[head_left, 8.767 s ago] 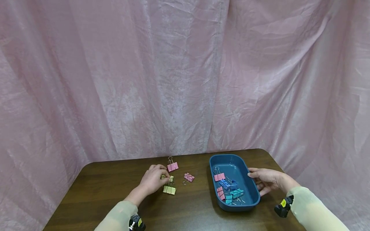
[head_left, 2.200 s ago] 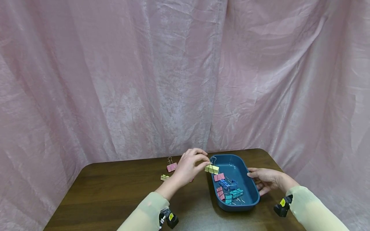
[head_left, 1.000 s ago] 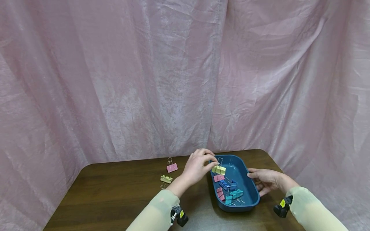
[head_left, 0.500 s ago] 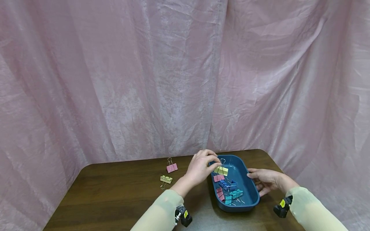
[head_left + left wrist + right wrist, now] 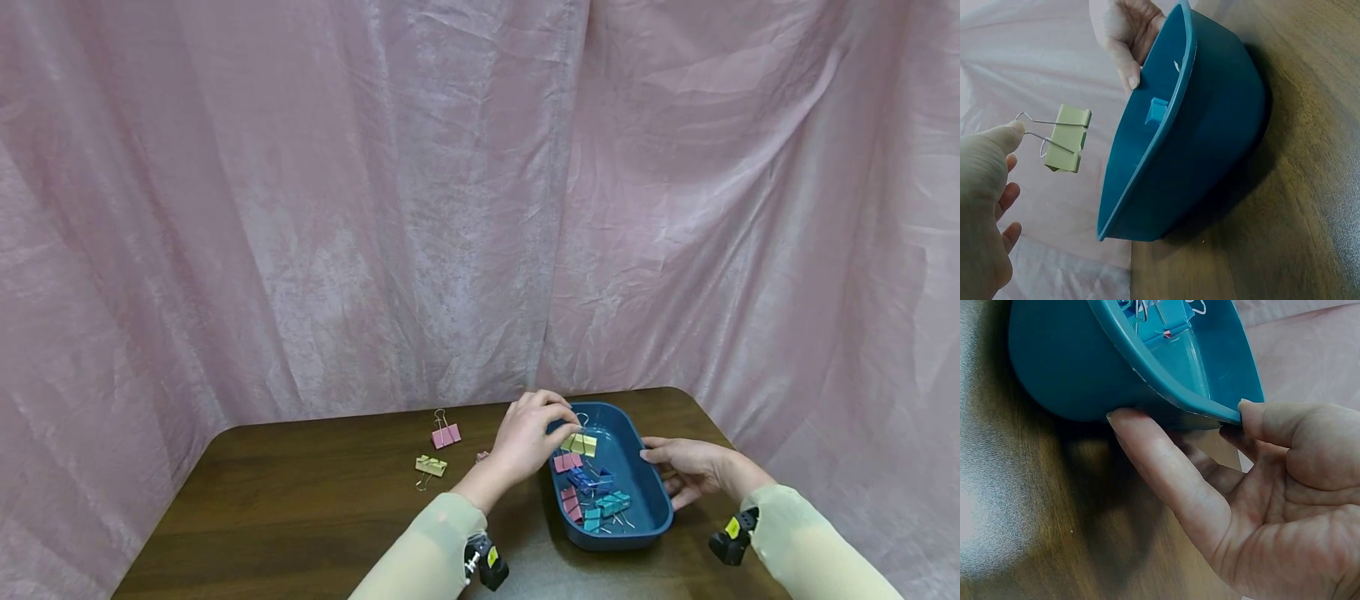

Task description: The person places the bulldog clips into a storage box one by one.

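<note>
My left hand (image 5: 527,433) pinches a yellow binder clip (image 5: 580,445) by one wire handle, thumb against fingertips. In the left wrist view the yellow body hangs in the air beside the rim of the blue tray (image 5: 1210,137); the head view shows it over the tray's far left part. My right hand (image 5: 693,468) holds the tray's right side, thumb at the rim and fingers along the outer wall. Inside the tray lie pink binder clips (image 5: 571,504), blue binder clips (image 5: 592,481) and teal binder clips (image 5: 613,503), grouped towards its left and near end.
Left of the tray on the brown table (image 5: 300,500) are a pink binder clip (image 5: 446,435) near the back edge and another yellow binder clip (image 5: 431,466). A further pink clip (image 5: 482,457) is mostly hidden behind my left wrist. A pink curtain (image 5: 450,208) hangs behind the table.
My left hand has lifted one yellow binder clip off the table and carried it right, to over the tray, edging further right in the last second. The right hand keeps its hold.
</note>
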A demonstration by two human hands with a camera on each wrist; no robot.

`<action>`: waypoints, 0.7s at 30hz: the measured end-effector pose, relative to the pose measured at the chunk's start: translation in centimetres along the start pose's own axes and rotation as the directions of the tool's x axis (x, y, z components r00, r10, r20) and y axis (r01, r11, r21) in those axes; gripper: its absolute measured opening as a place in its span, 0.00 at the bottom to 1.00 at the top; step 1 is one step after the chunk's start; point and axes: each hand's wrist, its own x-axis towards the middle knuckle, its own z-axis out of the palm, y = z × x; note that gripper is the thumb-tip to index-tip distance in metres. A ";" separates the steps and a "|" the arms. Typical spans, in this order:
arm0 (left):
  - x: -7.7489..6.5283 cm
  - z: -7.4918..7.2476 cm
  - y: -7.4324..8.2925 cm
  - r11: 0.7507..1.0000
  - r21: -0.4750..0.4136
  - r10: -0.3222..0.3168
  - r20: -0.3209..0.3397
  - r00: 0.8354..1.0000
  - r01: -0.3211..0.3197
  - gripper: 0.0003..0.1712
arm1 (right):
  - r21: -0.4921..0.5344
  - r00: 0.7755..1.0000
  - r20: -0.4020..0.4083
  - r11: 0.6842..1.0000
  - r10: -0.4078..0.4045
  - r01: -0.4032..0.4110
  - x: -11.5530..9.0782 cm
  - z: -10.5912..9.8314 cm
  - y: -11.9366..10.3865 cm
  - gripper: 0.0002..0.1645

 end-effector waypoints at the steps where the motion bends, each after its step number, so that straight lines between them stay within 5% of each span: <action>1: 0.0 0.1 0.0 1.000 0.001 -0.001 0.001 1.000 0.001 0.08 | -0.001 1.000 -0.001 1.000 0.000 0.000 0.0 0.0 0.0 0.36; 21: -0.1 1.0 0.5 0.999 0.014 -0.043 0.029 0.999 0.042 0.07 | 0.016 1.000 -0.026 1.000 0.017 -0.017 0.0 0.4 -0.2 0.35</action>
